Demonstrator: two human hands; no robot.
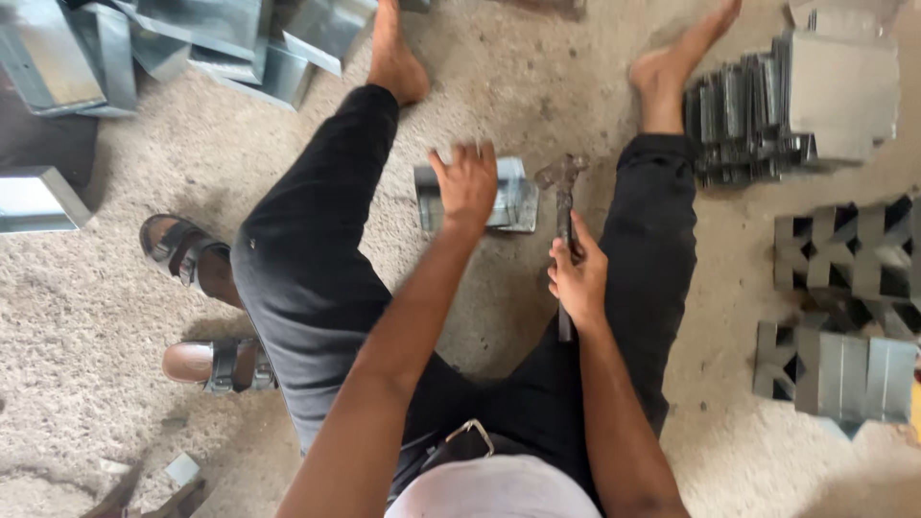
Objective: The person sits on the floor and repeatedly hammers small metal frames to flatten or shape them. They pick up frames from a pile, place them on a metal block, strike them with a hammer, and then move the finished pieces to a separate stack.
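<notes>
Left hand [467, 185] lies spread flat on the metal box [508, 197], while just right of the box the right hand [578, 278] grips an upright hammer [563, 216].

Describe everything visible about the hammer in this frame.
The hammer has a dark, worn metal head and a slim dark handle. It stands roughly upright in the picture, head away from the person, between their legs. The right hand grips the handle at mid-length. Its head sits just right of the folded sheet-metal piece under the left hand.
</notes>
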